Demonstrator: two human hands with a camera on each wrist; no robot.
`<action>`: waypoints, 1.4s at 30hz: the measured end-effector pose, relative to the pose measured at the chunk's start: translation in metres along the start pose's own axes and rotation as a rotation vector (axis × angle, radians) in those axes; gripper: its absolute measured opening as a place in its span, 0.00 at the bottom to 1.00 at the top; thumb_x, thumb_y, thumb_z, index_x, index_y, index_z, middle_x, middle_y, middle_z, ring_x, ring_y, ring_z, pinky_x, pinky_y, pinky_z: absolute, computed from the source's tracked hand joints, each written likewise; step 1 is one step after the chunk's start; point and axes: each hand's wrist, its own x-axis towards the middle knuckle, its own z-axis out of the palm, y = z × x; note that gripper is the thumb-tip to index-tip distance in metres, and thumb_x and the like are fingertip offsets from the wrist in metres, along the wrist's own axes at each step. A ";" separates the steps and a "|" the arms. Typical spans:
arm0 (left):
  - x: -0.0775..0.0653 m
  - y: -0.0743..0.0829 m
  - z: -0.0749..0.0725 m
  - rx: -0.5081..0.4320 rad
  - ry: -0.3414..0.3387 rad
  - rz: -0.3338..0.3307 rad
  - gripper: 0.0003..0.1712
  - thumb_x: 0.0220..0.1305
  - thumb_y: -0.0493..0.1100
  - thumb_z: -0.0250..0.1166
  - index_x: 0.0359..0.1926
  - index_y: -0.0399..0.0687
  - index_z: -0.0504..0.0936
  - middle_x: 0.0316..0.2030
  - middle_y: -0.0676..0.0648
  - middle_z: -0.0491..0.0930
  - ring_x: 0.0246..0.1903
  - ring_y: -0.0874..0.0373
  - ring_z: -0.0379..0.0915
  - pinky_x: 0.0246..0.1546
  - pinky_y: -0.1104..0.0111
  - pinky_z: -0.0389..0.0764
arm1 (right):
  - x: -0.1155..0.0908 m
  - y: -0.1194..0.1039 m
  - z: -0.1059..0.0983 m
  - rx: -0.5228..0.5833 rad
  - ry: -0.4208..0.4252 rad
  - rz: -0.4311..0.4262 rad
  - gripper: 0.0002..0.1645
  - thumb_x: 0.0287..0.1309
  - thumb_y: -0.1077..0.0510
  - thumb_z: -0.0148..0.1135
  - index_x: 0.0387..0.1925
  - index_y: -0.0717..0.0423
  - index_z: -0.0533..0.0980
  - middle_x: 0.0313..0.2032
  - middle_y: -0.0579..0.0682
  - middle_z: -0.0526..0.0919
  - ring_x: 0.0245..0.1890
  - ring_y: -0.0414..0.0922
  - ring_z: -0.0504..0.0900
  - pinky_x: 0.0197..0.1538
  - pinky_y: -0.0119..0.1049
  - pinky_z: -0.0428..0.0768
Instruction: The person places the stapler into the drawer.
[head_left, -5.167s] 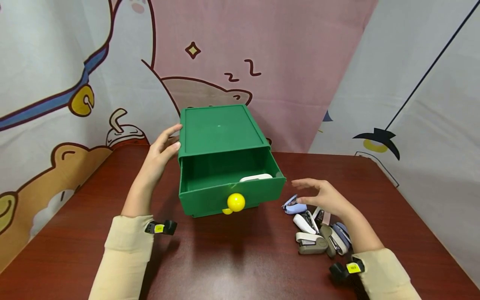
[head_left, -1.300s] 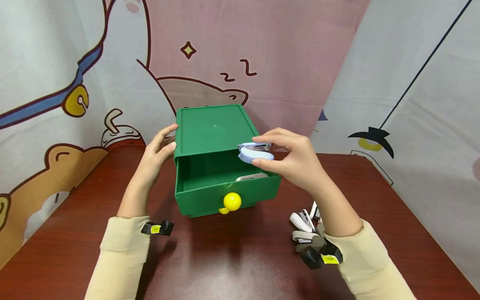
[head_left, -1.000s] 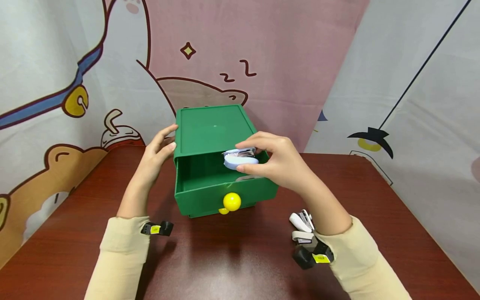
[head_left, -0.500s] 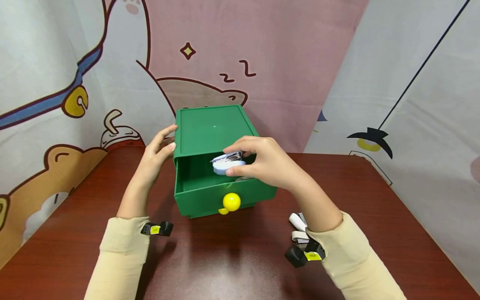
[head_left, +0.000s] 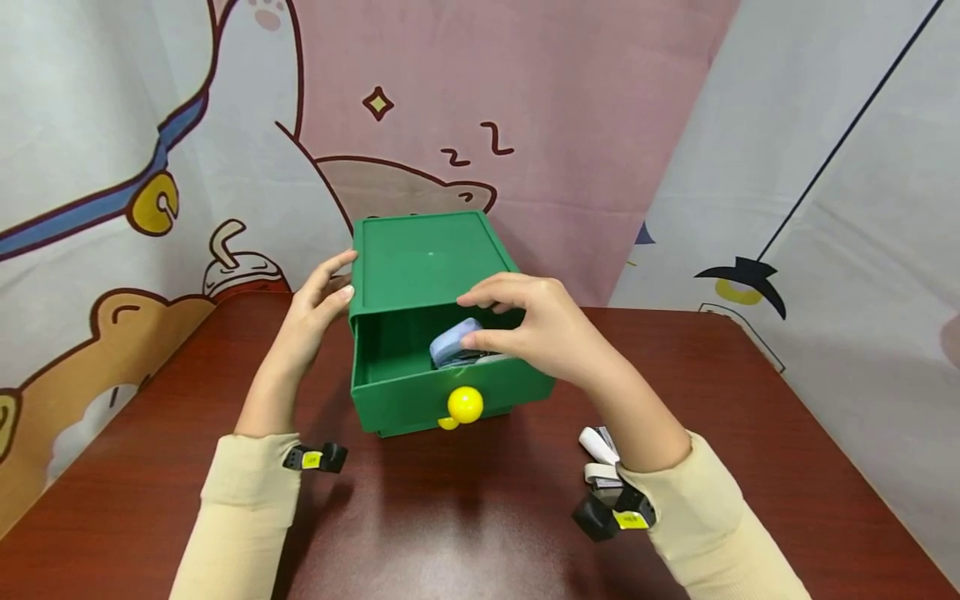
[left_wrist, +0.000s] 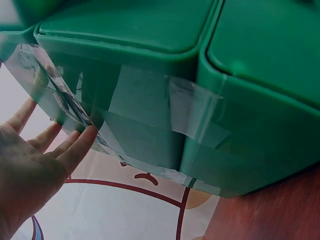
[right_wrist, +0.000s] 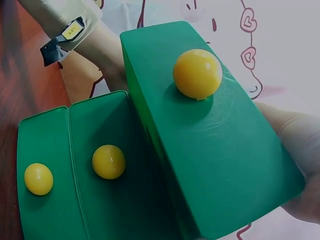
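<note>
Straight-fingered left hand (head_left: 313, 302) is touching green plastic drawer cabinet (head_left: 423, 262) on its left, likely steadying it, while right hand (head_left: 546, 327), fingers parted, is reaching in at tilted light-blue plastic stapler (head_left: 448, 342).

Pink-and-white cartoon-printed cloth (head_left: 585, 125) hangs behind a glossy reddish-brown table (head_left: 765, 408).

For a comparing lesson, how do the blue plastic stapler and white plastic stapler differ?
The blue stapler sits in the green plastic drawer; the white stapler on the brown table. The right hand is at the blue one, not the white one. Both are partly hidden.
</note>
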 end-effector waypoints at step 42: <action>0.000 -0.002 0.000 -0.004 0.009 0.007 0.28 0.71 0.42 0.51 0.70 0.46 0.63 0.63 0.38 0.65 0.62 0.50 0.60 0.55 0.61 0.66 | -0.119 0.067 -0.026 -0.115 0.311 0.090 0.28 0.40 0.70 0.76 0.48 0.55 0.81 0.44 0.44 0.82 0.48 0.35 0.77 0.53 0.26 0.69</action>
